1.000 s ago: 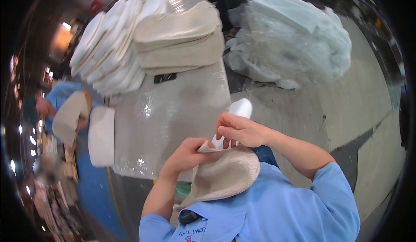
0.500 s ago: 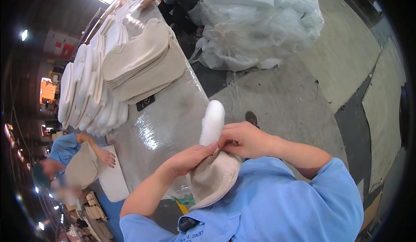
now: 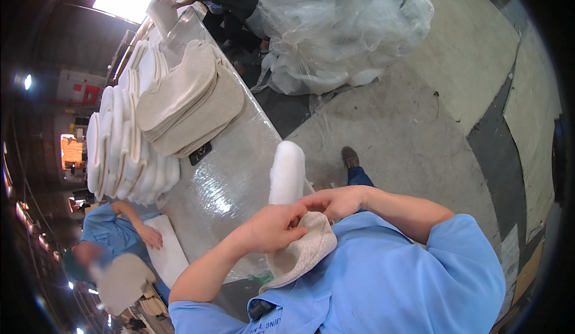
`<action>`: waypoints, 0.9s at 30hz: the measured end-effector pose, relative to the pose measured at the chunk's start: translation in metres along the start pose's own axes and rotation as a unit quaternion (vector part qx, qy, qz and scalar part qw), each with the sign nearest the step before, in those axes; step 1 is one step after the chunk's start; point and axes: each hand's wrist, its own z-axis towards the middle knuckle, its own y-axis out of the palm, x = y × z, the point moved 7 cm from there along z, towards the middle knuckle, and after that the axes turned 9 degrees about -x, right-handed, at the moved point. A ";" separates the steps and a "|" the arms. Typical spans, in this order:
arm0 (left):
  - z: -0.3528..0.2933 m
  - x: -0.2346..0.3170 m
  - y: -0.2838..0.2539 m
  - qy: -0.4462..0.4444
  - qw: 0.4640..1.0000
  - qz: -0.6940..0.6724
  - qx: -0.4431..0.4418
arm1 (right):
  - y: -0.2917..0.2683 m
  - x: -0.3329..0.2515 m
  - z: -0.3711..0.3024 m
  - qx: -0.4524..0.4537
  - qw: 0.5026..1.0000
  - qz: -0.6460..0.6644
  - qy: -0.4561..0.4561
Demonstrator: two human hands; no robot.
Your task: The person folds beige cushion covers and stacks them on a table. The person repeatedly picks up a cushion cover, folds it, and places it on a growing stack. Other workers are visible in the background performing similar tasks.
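Observation:
In front of my chest hangs a beige fabric cover, its mouth bunched under my fingers. A rolled white padding piece sticks up out of that mouth, rounded at its top. My left hand is closed on the cover's edge, thumb and fingers pinched together at the base of the padding. Beside it, my right hand has its fingers closed on the edge too, though their tips are partly hidden. The lower part of the padding cannot be seen.
A plastic-covered table holds stacked beige covers, folded white padding and a small black item. A co-worker handles another cover and a white pad at left. Beyond the table lies a large plastic-wrapped white bundle.
My left hand has shifted slightly right and curled more over the cover's edge. My right hand is lower. The padding leans less, and the co-worker's cover has moved down.

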 end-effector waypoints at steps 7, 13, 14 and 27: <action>-0.007 0.004 -0.002 0.031 0.998 0.002 0.054 | -0.004 0.010 -0.006 0.131 0.987 -0.077 -0.055; 0.018 -0.042 0.003 -0.051 0.973 -0.219 0.056 | 0.011 -0.012 -0.040 0.431 0.847 -0.304 -0.065; 0.022 -0.045 0.002 -0.079 0.980 -0.170 0.070 | 0.014 -0.014 -0.041 0.437 0.842 -0.310 -0.059; 0.029 0.003 -0.014 0.055 0.998 0.038 0.019 | -0.008 0.023 -0.026 0.243 0.953 0.059 -0.173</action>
